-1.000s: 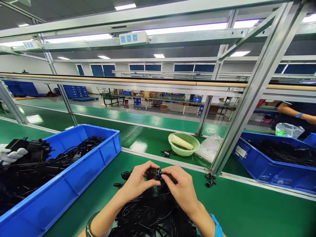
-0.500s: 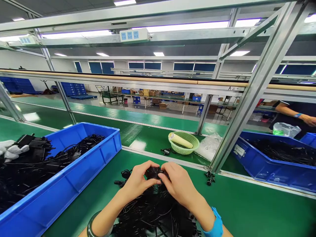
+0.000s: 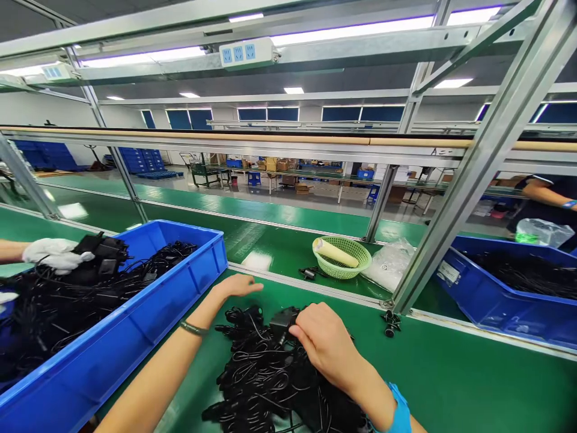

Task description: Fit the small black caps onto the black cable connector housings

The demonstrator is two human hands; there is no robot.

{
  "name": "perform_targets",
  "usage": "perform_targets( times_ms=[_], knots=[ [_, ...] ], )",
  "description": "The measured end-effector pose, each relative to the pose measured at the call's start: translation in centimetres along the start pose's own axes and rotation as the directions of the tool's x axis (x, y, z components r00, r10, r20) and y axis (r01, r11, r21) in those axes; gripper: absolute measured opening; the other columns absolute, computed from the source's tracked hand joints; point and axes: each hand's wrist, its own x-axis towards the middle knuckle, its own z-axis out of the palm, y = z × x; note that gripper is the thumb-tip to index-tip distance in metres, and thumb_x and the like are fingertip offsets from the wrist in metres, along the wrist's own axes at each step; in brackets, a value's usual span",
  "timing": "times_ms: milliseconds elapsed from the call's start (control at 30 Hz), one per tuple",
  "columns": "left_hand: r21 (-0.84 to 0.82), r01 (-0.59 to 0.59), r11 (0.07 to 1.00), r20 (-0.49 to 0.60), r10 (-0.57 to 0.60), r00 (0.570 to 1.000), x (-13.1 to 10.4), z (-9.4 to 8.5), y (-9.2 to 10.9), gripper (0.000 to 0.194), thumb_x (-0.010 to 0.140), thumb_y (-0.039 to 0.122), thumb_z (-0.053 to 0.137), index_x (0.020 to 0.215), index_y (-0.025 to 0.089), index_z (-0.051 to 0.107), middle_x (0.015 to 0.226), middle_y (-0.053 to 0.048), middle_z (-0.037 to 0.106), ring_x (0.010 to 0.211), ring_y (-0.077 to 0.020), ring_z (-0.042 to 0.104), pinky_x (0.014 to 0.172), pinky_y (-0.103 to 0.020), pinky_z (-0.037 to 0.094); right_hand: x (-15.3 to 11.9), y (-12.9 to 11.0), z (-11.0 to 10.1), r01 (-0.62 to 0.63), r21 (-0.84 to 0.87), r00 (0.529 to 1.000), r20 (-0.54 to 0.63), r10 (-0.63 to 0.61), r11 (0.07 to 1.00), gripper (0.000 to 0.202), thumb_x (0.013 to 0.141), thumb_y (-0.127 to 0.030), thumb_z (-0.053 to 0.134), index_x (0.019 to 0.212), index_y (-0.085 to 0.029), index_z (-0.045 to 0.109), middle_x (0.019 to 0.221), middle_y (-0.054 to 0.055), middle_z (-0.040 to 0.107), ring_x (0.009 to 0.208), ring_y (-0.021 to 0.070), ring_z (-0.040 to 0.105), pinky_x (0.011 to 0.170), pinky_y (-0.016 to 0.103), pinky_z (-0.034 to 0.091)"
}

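Observation:
A black power adapter (image 3: 280, 322) is gripped by my right hand (image 3: 323, 337), whose fingers curl around its right side. My left hand (image 3: 237, 285) is held away to the left above the green work surface, fingers stretched out and nothing visible in it. Below both hands spreads a heap of black adapter cables (image 3: 265, 379), coiled and tangled, with more adapters among them. Part of the heap is covered by my right hand and forearm.
At left, a blue bin (image 3: 180, 294) holds black adapters and cables; another person's white-gloved hand (image 3: 58, 255) grips some there. Beyond the ledge are a green basket (image 3: 343, 273) with a roll and a plastic bag (image 3: 392, 261). Another blue bin (image 3: 500, 300) stands right, behind a metal post (image 3: 478, 162).
My left hand has let go of the adapter and moved left, its fingers straightened. My right hand keeps the adapter. The gloved hand has come further into view with adapters.

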Motion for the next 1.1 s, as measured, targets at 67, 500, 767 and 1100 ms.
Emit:
perform_targets(
  times_ms=[67,500,767,1100],
  knots=[
    [0.014,0.057,0.998,0.191,-0.059,0.98,1.1,1.1,-1.3,0.065,0.058,0.077,0.066,0.078,0.016,0.066,0.06,-0.007,0.061,0.058,-0.0247,0.06,0.053,-0.031,0.047,-0.2,0.1,-0.1,-0.04,0.02,0.998,-0.039,0.041,0.999,0.033,0.105,-0.028,0.04,0.075,-0.015,0.046,0.071,0.0,0.048,0.069,0.0133,0.034,0.066,0.028,0.024],
    [-0.254,-0.129,0.959,0.083,0.155,0.984,-0.6,1.8,0.3,0.057,0.066,0.043,0.061,0.114,0.013,0.066,0.099,-0.009,0.066,0.069,-0.0184,0.062,0.065,-0.029,0.05,-3.3,6.3,-1.7,-0.655,0.221,0.747,0.332,0.575,0.723,0.05,0.104,-0.046,0.031,0.071,-0.014,0.051,0.069,0.0,0.052,0.067,0.0098,0.046,0.064,0.022,0.031],
    [-0.747,-0.405,0.527,-0.388,0.148,0.91,-3.6,2.2,5.4,0.059,0.064,0.041,0.085,0.112,0.016,0.062,0.115,-0.012,0.065,0.079,-0.0149,0.058,0.067,-0.023,0.048,-6.7,7.5,-1.6,-0.741,-0.087,0.623,0.279,0.731,0.665,0.04,0.103,-0.044,0.044,0.076,-0.015,0.054,0.072,-0.002,0.055,0.067,0.0098,0.044,0.062,0.024,0.023],
    [-0.77,-0.435,0.466,-0.348,0.264,0.899,-5.9,6.9,12.7,0.051,0.074,0.039,0.08,0.108,0.021,0.047,0.11,-0.006,0.056,0.087,-0.0178,0.062,0.068,-0.027,0.054,-15.0,13.8,-3.5,-0.891,-0.264,0.365,0.071,0.928,0.37,0.026,0.086,-0.002,0.049,0.107,-0.001,0.063,0.112,0.023,0.055,0.089,0.0295,0.058,0.074,0.036,0.038]
  ],
)
